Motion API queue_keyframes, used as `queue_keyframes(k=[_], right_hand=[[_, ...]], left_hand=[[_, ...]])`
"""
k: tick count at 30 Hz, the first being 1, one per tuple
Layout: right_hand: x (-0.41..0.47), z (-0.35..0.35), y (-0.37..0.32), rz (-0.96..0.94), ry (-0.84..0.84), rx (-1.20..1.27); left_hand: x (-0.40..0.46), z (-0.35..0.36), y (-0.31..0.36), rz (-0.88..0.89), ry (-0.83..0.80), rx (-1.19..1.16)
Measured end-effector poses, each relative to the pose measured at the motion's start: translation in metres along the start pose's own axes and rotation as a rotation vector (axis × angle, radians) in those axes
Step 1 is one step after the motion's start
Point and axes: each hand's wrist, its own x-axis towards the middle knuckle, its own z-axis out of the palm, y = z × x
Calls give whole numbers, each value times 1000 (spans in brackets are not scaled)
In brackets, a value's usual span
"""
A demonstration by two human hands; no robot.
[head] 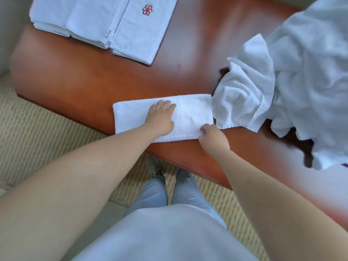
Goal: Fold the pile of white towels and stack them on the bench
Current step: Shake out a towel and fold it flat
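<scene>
Currently a folded towel (188, 113) is kept at the near edge of the counter (94, 81). It is pressed flat by the left hand (161, 117) with fingers straight, while its near right corner is pinched by the right hand (211, 137). An unfolded pile (301, 81) is heaped just to the right, and a finished stack (98, 21) is set at the far left.

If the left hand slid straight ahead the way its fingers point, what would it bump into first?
Probably nothing soon: the left hand would slide off the folded towel onto bare bench. The pile lies off to the right.
</scene>
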Motion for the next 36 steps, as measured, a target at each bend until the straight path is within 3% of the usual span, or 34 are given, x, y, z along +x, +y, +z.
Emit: queue_keyframes(k=[6, 11, 14, 17, 18, 20, 23, 31, 36], right_hand=[[-1, 5, 36, 91, 46, 355], [4, 4, 41, 97, 8, 399], [8, -2, 37, 75, 107, 338], [13, -14, 22, 6, 353, 395], [16, -21, 14, -8, 363, 438], [23, -38, 0, 7, 246, 487], [31, -63, -22, -13, 61, 372], [33, -140, -138, -168, 97, 260], [34, -154, -234, -236, 150, 259]], left_hand=[[65, -16, 72, 56, 69, -79], [96, -33, 98, -3, 26, -78], [98, -53, 92, 116, -87, -124], [84, -78, 76, 277, -106, -143], [76, -88, 69, 307, -107, -157], [60, -108, 54, 332, -98, -203], [39, -139, 30, 300, -22, -259], [-12, -213, -70, 143, 238, -337], [-40, -245, -156, 82, 351, -388]])
